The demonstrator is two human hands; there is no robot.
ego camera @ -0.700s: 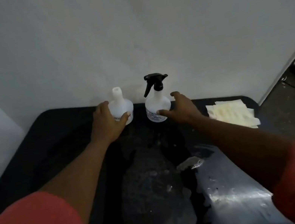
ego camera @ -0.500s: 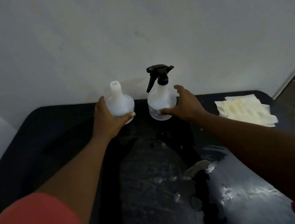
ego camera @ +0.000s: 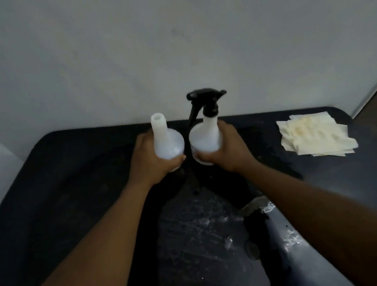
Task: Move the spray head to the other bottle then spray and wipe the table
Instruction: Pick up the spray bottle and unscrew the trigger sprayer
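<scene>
Two white plastic bottles are held side by side over the far middle of the black table [ego camera: 64, 190]. My left hand [ego camera: 150, 162] grips the open-necked bottle [ego camera: 166, 141], which has no cap. My right hand [ego camera: 226, 151] grips the other bottle [ego camera: 205, 137], which carries the black spray head [ego camera: 205, 102] with its trigger pointing left. Both bottles stand upright and nearly touch. Their bases are hidden behind my fingers.
A stack of pale yellow cloths [ego camera: 314, 135] lies on the table's far right. Wet patches and droplets [ego camera: 210, 227] shine on the table between my arms. A grey wall [ego camera: 163, 33] rises right behind the table. Floor shows at the far right.
Both hands have closed around the bottles and drawn them nearer to me and closer together. The camera has tilted, showing more of the table.
</scene>
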